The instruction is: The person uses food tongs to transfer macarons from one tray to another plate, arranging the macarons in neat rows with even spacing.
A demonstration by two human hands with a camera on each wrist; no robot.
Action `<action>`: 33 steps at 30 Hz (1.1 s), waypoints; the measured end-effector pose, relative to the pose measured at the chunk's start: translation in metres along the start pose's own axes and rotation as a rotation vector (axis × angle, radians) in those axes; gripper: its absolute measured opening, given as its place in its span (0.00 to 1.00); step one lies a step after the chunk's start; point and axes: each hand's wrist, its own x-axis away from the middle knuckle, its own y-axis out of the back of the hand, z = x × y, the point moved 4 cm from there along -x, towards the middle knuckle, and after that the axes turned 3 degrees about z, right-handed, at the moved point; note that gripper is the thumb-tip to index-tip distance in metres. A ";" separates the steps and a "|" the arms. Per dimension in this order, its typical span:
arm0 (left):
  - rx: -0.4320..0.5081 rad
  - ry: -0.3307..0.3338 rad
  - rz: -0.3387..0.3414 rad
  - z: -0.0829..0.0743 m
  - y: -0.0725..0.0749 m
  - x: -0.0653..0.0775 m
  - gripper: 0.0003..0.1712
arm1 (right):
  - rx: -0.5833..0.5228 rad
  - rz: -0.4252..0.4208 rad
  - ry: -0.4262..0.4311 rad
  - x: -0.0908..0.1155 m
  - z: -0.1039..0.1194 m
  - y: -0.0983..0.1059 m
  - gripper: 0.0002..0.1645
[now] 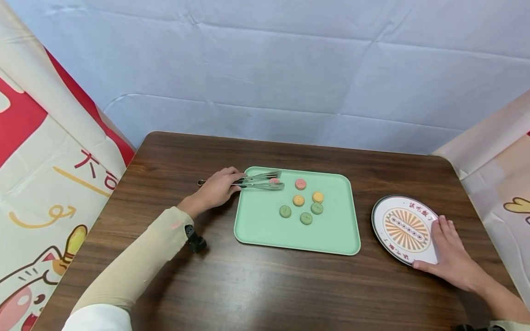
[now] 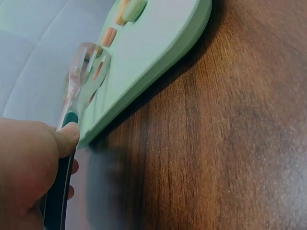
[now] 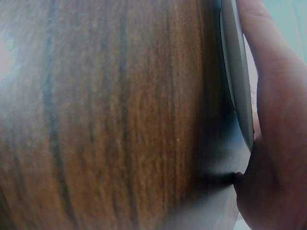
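Observation:
My left hand (image 1: 218, 187) grips metal tongs (image 1: 265, 186) by their dark handle, thumb along the side in the left wrist view. The tongs' slotted ends reach over the upper left of a mint green tray (image 1: 265, 234). A pink macaron (image 1: 274, 180) shows between those ends, partly covered. Another pink macaron (image 1: 300, 184) lies to its right, with yellow macarons (image 1: 298, 200) and green macarons (image 1: 306, 218) nearby. My right hand (image 1: 451, 257) rests at the right rim of a white plate (image 1: 432, 255), fingers fairly straight and thumb spread along the near edge.
Tray and plate stand apart on a dark wood table (image 1: 256, 285), the plate to the right. A pale cloth backdrop (image 1: 290, 69) rises behind the table. Printed cloth (image 1: 49, 202) hangs at the left side.

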 end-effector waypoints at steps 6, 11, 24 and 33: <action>0.015 -0.007 -0.001 0.000 -0.001 -0.001 0.25 | 0.002 -0.001 0.000 0.000 0.000 0.000 0.81; 0.026 0.004 0.007 -0.001 0.000 0.000 0.24 | 0.001 0.003 -0.004 0.000 0.001 0.001 0.80; 0.045 0.003 0.000 -0.003 0.002 0.000 0.23 | -0.003 0.007 -0.011 -0.001 0.001 0.001 0.80; 0.063 0.008 0.004 -0.003 0.002 -0.001 0.23 | -0.005 -0.011 0.003 0.000 0.000 0.000 0.81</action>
